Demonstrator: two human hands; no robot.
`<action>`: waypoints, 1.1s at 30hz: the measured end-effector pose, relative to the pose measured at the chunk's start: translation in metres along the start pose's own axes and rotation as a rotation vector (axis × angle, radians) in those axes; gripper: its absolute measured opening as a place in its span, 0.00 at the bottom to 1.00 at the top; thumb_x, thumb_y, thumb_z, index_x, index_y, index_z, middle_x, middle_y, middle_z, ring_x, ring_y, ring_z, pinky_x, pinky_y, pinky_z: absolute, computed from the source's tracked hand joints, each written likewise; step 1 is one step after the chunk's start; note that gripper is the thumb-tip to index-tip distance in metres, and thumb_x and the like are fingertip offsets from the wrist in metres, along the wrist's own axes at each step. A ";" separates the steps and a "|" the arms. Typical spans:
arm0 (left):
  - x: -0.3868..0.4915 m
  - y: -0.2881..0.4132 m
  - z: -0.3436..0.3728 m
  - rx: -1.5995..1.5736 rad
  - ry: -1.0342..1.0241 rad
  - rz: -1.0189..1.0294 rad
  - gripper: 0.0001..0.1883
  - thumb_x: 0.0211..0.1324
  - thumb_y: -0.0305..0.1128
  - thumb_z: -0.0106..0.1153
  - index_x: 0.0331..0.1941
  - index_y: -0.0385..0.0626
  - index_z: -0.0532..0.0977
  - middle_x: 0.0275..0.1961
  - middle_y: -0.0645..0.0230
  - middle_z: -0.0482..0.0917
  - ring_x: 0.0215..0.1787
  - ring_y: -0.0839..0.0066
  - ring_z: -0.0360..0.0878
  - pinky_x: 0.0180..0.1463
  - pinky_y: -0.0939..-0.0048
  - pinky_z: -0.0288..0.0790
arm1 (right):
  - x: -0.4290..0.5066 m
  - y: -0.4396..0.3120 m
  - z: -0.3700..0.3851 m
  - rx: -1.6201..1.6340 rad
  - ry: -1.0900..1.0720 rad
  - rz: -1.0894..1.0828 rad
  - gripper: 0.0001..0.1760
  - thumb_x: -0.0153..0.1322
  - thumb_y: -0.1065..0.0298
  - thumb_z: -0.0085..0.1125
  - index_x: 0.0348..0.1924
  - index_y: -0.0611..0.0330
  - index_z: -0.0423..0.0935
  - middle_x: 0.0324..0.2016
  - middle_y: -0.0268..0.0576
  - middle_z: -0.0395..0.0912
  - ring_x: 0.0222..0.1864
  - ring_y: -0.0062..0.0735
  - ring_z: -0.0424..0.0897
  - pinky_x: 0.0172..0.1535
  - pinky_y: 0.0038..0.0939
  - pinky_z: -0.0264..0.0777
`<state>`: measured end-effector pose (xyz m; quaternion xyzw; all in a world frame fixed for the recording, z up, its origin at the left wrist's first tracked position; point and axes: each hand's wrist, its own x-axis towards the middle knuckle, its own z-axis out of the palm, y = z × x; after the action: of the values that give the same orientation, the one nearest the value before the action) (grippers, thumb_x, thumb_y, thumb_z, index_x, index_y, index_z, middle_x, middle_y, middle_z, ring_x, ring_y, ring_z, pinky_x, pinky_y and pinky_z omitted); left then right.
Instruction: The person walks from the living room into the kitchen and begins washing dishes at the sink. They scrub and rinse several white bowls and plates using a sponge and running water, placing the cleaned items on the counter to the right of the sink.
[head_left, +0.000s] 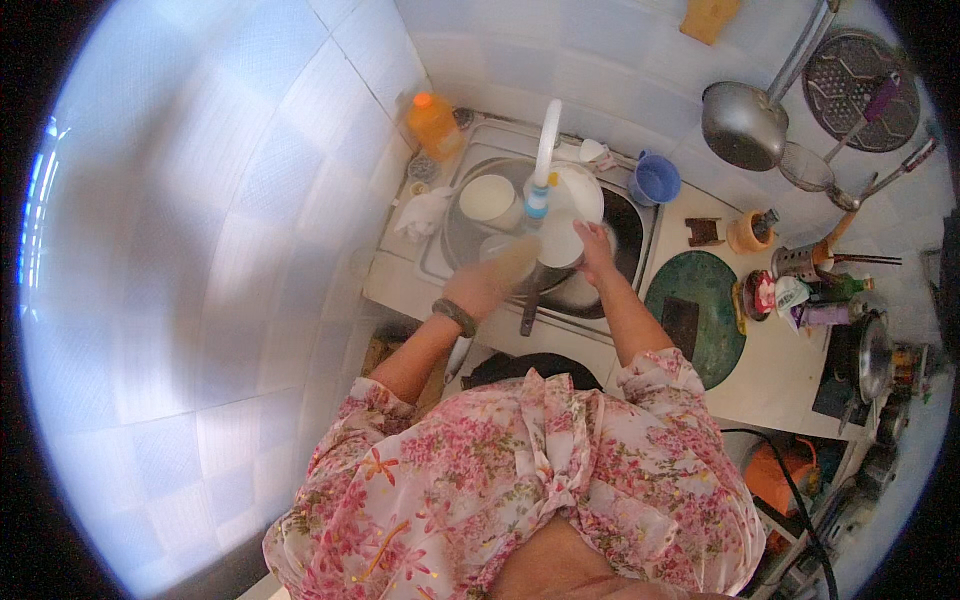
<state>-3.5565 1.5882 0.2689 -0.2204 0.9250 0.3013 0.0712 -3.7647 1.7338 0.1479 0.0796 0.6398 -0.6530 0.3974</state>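
Observation:
My right hand (596, 251) grips the rim of a white bowl (561, 241) under the faucet. Blurred by motion, my left hand (476, 292) holds a tan scrubber (519, 259) beside that bowl; the scrubber's exact kind is unclear. Both hands are over a steel sink (637, 259). In the sink, a large metal basin or pan (454, 232) holds a cream-coloured bowl (487, 199). A larger white dish (585, 187) lies behind the bowl in my right hand. The white faucet hose (548, 139) ends in a blue nozzle (536, 202). A dark handle (529, 311) sticks out over the front edge.
An orange bottle (435, 126) and a white cloth (424, 214) are at the left. A blue mug (655, 178) stands right of the sink. A green round board (701, 322) bears a dark cleaver blade (680, 326). A ladle (746, 124) hangs on the wall.

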 end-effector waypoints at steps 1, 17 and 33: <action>-0.002 0.003 0.001 0.062 0.051 0.046 0.25 0.48 0.41 0.59 0.52 0.49 0.73 0.39 0.50 0.77 0.42 0.51 0.76 0.44 0.56 0.71 | -0.004 -0.003 0.001 0.003 0.004 -0.024 0.37 0.65 0.44 0.61 0.59 0.53 0.60 0.53 0.42 0.69 0.53 0.41 0.70 0.45 0.50 0.68; 0.060 0.021 0.057 0.578 0.019 0.178 0.27 0.56 0.32 0.47 0.62 0.52 0.63 0.61 0.55 0.66 0.65 0.56 0.61 0.66 0.56 0.56 | 0.018 -0.001 0.008 -0.072 -0.143 -0.136 0.27 0.68 0.53 0.61 0.53 0.55 0.64 0.47 0.48 0.72 0.45 0.38 0.75 0.43 0.39 0.74; 0.103 0.003 0.088 0.218 0.105 0.476 0.16 0.50 0.29 0.51 0.46 0.50 0.73 0.45 0.56 0.77 0.46 0.54 0.76 0.49 0.54 0.70 | 0.020 0.007 0.029 0.266 -0.041 -0.214 0.20 0.69 0.68 0.58 0.53 0.56 0.67 0.45 0.46 0.74 0.44 0.35 0.76 0.43 0.34 0.73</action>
<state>-3.6500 1.6045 0.1717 -0.0033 0.9801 0.1965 -0.0264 -3.7621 1.7006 0.1350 0.0496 0.5442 -0.7719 0.3249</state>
